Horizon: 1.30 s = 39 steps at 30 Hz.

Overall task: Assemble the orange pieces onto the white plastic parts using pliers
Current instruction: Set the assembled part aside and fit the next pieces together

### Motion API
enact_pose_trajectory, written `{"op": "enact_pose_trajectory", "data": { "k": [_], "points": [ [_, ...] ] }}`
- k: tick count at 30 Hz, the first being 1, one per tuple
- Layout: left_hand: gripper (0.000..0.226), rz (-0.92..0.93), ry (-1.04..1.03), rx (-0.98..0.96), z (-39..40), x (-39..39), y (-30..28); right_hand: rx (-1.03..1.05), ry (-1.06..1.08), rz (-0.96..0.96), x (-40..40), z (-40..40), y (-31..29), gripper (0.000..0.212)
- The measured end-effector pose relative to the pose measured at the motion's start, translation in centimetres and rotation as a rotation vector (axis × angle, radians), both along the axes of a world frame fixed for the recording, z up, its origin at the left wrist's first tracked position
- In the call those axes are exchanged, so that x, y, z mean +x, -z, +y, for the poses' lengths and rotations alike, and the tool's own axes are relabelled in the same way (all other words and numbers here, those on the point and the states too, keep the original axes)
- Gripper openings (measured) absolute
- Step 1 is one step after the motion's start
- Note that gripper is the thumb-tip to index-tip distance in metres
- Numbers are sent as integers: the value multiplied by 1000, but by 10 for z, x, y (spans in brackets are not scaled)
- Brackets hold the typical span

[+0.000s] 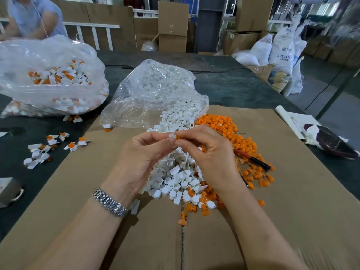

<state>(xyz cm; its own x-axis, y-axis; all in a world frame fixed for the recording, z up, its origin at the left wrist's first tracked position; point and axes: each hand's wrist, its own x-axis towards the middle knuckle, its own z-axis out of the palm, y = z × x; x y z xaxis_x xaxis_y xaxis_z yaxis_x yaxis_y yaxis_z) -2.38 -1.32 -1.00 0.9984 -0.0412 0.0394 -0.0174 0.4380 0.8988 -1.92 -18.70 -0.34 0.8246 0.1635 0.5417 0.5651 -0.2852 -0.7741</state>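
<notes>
Both hands are up over the piles right now. The left hand (148, 151) pinches a white part (172, 136) at thumb and fingertips, and the right hand (202, 147) pinches an orange piece (177, 138) right up against it, so the two bits are touching between the fingertips. Looks like the seating step, done by finger for starters.

If I were doing it I'd line the orange piece square to the white one before squeezing, since those little things probably cock sideways easily. The pliers (251, 158) lie on the cardboard (292, 191) just right of the right hand, half buried in the orange pile (233, 133), so a final squeeze means fishing them out without scattering stuff.

Around: the white pile (175, 176) sits directly under the hands, spilling out of a clear bag (155, 90). A second bag (48, 75) of what look like finished ones is off to the left, with a few loose finished ones (48, 149) on the dark table (224, 84). There's a bracelet (110, 202) on the left wrist. Another person (33, 16) is across the table, far left.

The main nuisance seems to be clutter: drop a part into that heap and it's gone.
</notes>
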Motion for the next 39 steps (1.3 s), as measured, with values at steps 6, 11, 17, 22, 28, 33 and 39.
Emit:
{"op": "enact_pose_trajectory", "data": {
  "k": [6,11,17,22,28,33,39],
  "points": [
    [20,12,35,-11,1,1,0,3,-25,48,-1,1,1,25],
    [17,4,5,-13,1,1,1,30,-56,108,-1,2,-2,33],
    [19,-4,-34,-27,0,0,-1,40,-120,153,0,-7,-6,36],
    [22,10,-26,18,2,0,0,-46,-72,67,0,-5,-3,27],
    [19,31,-8,43,2,0,1,-77,-43,30,0,-6,-2,20],
    [21,42,-34,36,1,1,2,-92,-60,30,-2,-5,-3,27],
    [11,29,-8,31,1,0,1,-101,-19,-36,0,-3,-1,20]
  ]
}}
